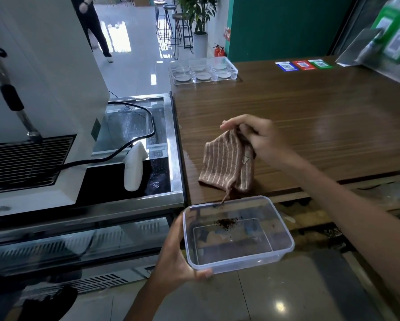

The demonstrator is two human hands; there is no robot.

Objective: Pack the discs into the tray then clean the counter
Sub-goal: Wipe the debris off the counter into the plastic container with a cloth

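Inside clear tub [238, 235] — dark crumbs [226, 221]; tray [203, 70] — discs [203, 77].

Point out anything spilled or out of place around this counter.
Dark crumbs lie in the clear container that the left hand holds below the counter edge. The right hand holds the striped cloth above it. The disc tray looks orderly.
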